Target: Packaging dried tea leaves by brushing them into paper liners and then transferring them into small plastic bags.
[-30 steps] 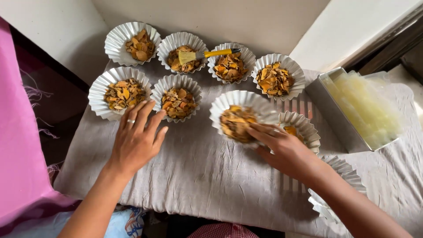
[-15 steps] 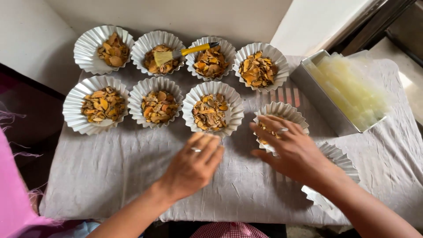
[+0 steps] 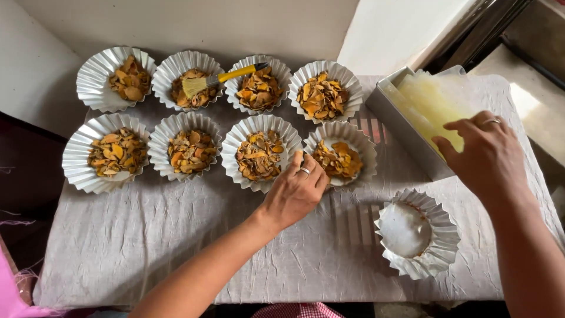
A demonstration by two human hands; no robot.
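Eight fluted cups hold orange-brown chips; one cup holds none. Left hand, fingers curled, touches fourth front-row cup. Right hand, fingers spread, hovers over metal tray.

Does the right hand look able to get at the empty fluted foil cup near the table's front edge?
Probably yes. The right hand hovers over the metal tin, and the empty foil cup sits just below its wrist, with nothing lying between them.

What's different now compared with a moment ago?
The right hand let go of the eighth filled cup and swung right to the metal tin. The left hand now rests at that cup's rim, in line with its row. An empty cup shows. The brush stayed.
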